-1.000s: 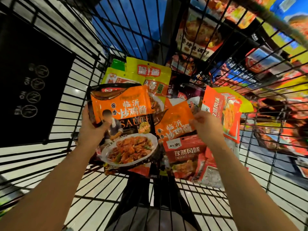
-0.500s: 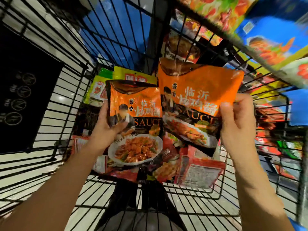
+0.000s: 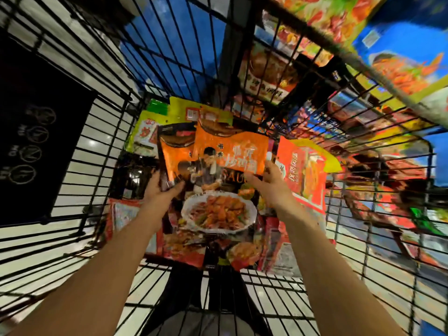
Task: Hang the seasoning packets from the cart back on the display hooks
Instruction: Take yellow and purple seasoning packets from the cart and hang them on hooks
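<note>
Above the cart [image 3: 101, 151], my left hand [image 3: 162, 190] grips one orange sauce packet [image 3: 173, 151] and my right hand [image 3: 268, 183] pinches a second [image 3: 232, 151] over it, so next I'd carry both to the display hooks.

Left arm: bare, reaching forward and up from the lower left.
Left hand [image 3: 163, 190]: thumb in front, fingers curled round a packet's left edge.
Right arm: bare, stretched forward from the lower right.
Right hand [image 3: 269, 184]: pinching a packet's right edge, thumb in front.
</note>
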Tool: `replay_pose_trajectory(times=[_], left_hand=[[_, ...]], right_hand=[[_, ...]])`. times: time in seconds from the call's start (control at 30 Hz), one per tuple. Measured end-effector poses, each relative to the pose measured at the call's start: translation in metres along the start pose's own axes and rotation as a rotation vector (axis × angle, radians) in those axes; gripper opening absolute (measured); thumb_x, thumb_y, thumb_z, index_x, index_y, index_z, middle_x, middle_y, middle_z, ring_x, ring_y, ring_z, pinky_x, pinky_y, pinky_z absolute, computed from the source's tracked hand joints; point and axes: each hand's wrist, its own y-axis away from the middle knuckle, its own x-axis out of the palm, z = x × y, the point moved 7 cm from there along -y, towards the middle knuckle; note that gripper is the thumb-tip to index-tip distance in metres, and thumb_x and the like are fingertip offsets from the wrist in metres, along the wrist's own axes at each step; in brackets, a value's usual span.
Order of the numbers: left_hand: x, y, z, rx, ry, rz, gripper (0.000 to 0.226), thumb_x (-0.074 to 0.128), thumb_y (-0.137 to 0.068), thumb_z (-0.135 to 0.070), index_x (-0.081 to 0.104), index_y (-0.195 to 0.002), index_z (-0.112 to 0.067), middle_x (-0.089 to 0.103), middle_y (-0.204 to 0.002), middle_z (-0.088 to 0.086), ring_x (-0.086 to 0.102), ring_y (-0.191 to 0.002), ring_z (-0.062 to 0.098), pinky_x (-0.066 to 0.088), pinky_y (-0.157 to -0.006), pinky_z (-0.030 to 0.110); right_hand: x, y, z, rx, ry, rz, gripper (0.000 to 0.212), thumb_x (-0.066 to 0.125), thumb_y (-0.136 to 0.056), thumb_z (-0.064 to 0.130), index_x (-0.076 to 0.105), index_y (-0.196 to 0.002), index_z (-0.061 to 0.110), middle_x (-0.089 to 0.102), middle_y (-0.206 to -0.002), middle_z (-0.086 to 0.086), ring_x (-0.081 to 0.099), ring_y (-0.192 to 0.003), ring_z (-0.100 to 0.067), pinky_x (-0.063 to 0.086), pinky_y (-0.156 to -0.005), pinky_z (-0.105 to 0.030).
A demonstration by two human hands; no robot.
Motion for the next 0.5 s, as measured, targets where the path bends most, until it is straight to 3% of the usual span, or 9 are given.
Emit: replay_pose_trajectory(times=[0.1, 0.13, 0.2, 0.23, 0.3, 0.37, 0.5], left_hand=[[0.005, 0.002, 0.0, -0.067, 0.061, 0.029, 0.059, 0.079, -0.076, -0.03, 0.059, -0.131, -0.023, 0.067, -0.119, -0.001, 0.057, -0.123, 0.027, 0.04, -0.109, 0.051], [0.011, 0.004, -0.001, -0.086, 0.07, 0.062, 0.057, 0.08, -0.07, -0.037, 0.062, -0.124, -0.027, 0.067, -0.12, -0.002, 0.057, -0.122, 0.027, 0.039, -0.109, 0.052], [0.024, 0.01, -0.005, -0.072, 0.049, 0.127, 0.049, 0.078, -0.073, -0.033, 0.062, -0.119, -0.029, 0.067, -0.115, -0.006, 0.056, -0.121, 0.023, 0.039, -0.107, 0.043], [0.028, 0.012, -0.007, -0.045, 0.015, 0.136, 0.049, 0.076, -0.081, -0.025, 0.056, -0.126, -0.029, 0.065, -0.114, -0.009, 0.054, -0.119, 0.019, 0.038, -0.103, 0.036], [0.031, 0.017, -0.015, 0.044, -0.067, 0.131, 0.074, 0.071, -0.088, -0.019, 0.031, -0.149, -0.03, 0.056, -0.125, -0.01, 0.046, -0.12, 0.011, 0.035, -0.1, 0.031], [0.033, 0.022, -0.024, 0.119, -0.157, 0.15, 0.094, 0.073, -0.086, -0.025, 0.012, -0.156, -0.035, 0.047, -0.135, -0.012, 0.04, -0.124, 0.008, 0.032, -0.107, 0.033], [0.038, 0.031, -0.039, 0.207, -0.257, 0.189, 0.082, 0.067, -0.092, -0.014, 0.017, -0.156, -0.03, 0.047, -0.139, -0.01, 0.043, -0.126, 0.01, 0.033, -0.109, 0.033]], right_hand=[[0.014, -0.001, -0.041, 0.066, 0.07, 0.097, 0.113, 0.085, -0.061, 0.058, 0.024, -0.151, 0.026, 0.049, -0.142, 0.005, 0.05, -0.128, -0.017, 0.046, -0.1, -0.042], [0.018, 0.001, -0.047, 0.065, 0.075, 0.096, 0.122, 0.084, -0.054, 0.067, 0.021, -0.152, 0.031, 0.044, -0.148, 0.003, 0.046, -0.134, -0.02, 0.044, -0.106, -0.047], [0.023, 0.002, -0.052, 0.061, 0.078, 0.057, 0.119, 0.086, -0.057, 0.063, 0.021, -0.152, 0.034, 0.039, -0.153, 0.004, 0.04, -0.139, -0.021, 0.039, -0.11, -0.05], [0.023, 0.002, -0.053, 0.076, 0.095, 0.028, 0.116, 0.087, -0.063, 0.052, 0.018, -0.154, 0.033, 0.033, -0.157, 0.003, 0.035, -0.142, -0.022, 0.037, -0.112, -0.05], [0.023, 0.001, -0.051, 0.101, 0.141, -0.021, 0.11, 0.086, -0.071, 0.037, 0.015, -0.156, 0.03, 0.025, -0.16, 0.002, 0.029, -0.144, -0.024, 0.035, -0.114, -0.05], [0.019, -0.001, -0.052, 0.129, 0.16, -0.024, 0.108, 0.086, -0.072, 0.035, 0.016, -0.155, 0.032, 0.026, -0.159, 0.002, 0.034, -0.141, -0.026, 0.04, -0.109, -0.051], [0.015, 0.004, -0.047, 0.168, 0.128, 0.022, 0.106, 0.085, -0.073, 0.035, 0.016, -0.154, 0.037, 0.025, -0.16, 0.005, 0.034, -0.142, -0.026, 0.041, -0.107, -0.052]])
